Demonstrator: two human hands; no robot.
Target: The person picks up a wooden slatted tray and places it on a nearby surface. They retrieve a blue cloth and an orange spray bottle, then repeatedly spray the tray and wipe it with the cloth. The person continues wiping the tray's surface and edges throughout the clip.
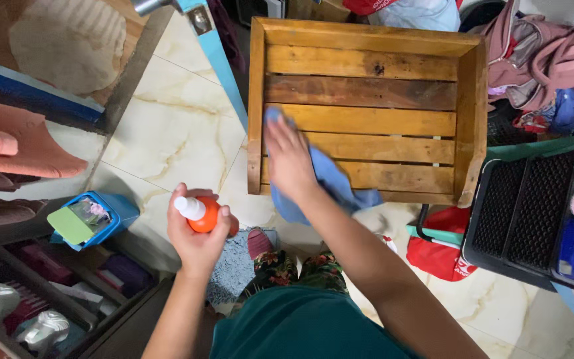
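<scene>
Left hand (197, 229): fingers wrapped around an orange spray bottle (204, 214) with a white nozzle, held upright above the marble floor (174, 126).
Right hand (288, 159): fingers spread flat, pressing a blue cloth (330, 178) against the slats inside the wooden crate (367, 113).
Cloth: bunched under the palm, loose tail draped over the crate's near rim, just below the fingers.
Crate: resting on the floor, left wall close beside the right fingers.
Risk: likely snagging of the cloth in the slat gaps or on rough wood; possible splinters under bare fingertips.
Risk: nozzle facing unclear, so possible stray spray onto the floor.
</scene>
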